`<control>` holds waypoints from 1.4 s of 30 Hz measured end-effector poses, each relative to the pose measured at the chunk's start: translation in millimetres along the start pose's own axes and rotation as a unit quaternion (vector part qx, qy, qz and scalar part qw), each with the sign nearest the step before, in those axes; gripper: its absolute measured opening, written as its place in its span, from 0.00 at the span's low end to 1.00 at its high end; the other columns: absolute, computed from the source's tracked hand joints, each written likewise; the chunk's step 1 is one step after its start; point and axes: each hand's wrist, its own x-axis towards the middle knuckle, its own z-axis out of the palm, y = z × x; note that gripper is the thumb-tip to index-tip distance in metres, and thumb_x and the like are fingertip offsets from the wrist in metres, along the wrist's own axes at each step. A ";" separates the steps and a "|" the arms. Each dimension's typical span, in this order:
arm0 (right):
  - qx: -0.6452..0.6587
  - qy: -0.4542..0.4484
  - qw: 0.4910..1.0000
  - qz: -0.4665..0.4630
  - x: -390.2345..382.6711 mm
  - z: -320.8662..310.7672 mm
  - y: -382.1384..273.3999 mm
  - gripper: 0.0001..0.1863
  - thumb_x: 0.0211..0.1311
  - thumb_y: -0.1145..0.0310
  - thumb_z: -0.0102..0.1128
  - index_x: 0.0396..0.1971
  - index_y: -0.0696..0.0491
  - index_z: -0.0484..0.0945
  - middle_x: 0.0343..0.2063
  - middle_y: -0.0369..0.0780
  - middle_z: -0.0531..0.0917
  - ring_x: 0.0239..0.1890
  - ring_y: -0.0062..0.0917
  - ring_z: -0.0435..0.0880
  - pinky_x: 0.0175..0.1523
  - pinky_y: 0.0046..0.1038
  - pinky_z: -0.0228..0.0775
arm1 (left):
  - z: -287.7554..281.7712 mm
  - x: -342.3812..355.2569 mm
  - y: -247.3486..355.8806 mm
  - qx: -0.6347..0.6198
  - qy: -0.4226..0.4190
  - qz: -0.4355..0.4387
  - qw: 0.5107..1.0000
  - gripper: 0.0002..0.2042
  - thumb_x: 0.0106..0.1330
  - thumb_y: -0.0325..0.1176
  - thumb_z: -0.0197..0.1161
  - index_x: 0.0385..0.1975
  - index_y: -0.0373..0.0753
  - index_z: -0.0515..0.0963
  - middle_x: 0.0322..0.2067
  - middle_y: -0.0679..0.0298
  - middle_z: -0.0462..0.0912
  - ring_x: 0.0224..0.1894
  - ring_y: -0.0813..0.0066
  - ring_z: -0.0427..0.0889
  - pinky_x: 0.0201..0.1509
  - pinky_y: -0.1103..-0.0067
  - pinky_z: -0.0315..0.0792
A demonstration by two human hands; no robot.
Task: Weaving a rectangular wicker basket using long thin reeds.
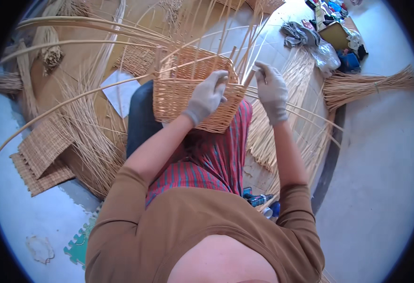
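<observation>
A half-woven wicker basket (174,101) rests on my lap, with long loose canes rising from its far side and sweeping out left. My left hand (208,95), in a pale glove, lies against the basket's near wall at the rim, fingers curled; what they hold, if anything, is hidden. My right hand (270,89), gloved too, is raised just beyond the basket's right corner, beside a short upright stake (249,78). Its fingers are bent together toward the thumb, and I cannot make out what is between them.
Woven panels (46,146) lie at left beside loose cane strands (91,141). More strands (263,141) spread on the floor at right, near a tied cane bundle (372,89). A power drill (259,200) sits close by my right thigh. Cloth and plastic bags (327,56) are piled far right.
</observation>
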 end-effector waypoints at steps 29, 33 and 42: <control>0.538 -0.042 0.831 0.137 70.9 166.2 -152.8 0.29 0.72 0.42 0.50 0.46 0.55 0.82 0.39 0.38 0.82 0.37 0.21 0.81 0.40 0.24 0.74 | -170.3 -25.0 19.8 0.580 0.027 0.099 0.808 0.29 0.50 0.42 0.77 0.52 0.52 0.70 0.23 0.68 0.72 0.23 0.68 0.74 0.28 0.69 0.70; 0.462 0.173 0.861 -0.124 71.6 124.8 -163.6 0.26 0.74 0.46 0.48 0.52 0.53 0.79 0.42 0.43 0.84 0.49 0.29 0.82 0.59 0.34 0.70 | -175.8 -24.6 20.4 0.585 0.024 0.046 0.810 0.29 0.52 0.49 0.75 0.53 0.54 0.69 0.24 0.62 0.80 0.25 0.53 0.81 0.28 0.62 0.71; 0.718 0.079 0.673 0.158 -27.0 141.6 -94.4 0.23 0.77 0.48 0.45 0.34 0.54 0.76 0.19 0.33 0.73 0.19 0.19 0.72 0.30 0.28 0.72 | -170.9 -23.1 35.1 0.543 0.002 0.138 0.829 0.23 0.53 0.52 0.76 0.39 0.46 0.73 0.18 0.69 0.70 0.20 0.75 0.71 0.25 0.75 0.68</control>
